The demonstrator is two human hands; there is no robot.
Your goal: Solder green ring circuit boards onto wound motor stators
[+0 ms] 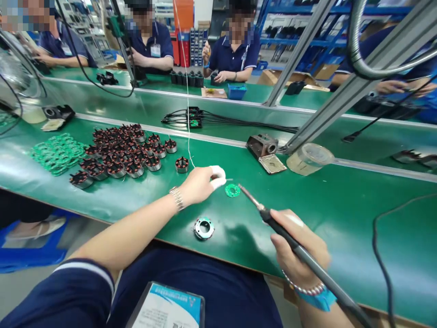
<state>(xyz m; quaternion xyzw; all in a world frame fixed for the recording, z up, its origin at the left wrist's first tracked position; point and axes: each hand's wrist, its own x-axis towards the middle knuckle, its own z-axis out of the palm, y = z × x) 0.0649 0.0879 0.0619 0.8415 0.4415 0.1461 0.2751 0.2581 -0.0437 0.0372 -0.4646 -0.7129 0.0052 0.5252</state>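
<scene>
My left hand [202,183], with white coverings on its fingertips, pinches a thin solder wire [229,179] that sticks out over the green mat. Just below the wire's end lies a green ring-shaped circuit board [232,190]. My right hand [300,243] is wrapped round a soldering iron [285,236], whose tip points at the board's right edge with a small gap. Nearer the table's front edge sits a round part with a white and green top [204,228]. A single copper-wound stator [182,164] stands to the left of my left hand.
Many stators [116,152] and a pile of green boards [57,154] cover the left. Behind stand a metal iron holder [262,146], a sponge tray [272,164] and a plastic tub [310,158]. A white strand hangs from above. Several people sit across the bench.
</scene>
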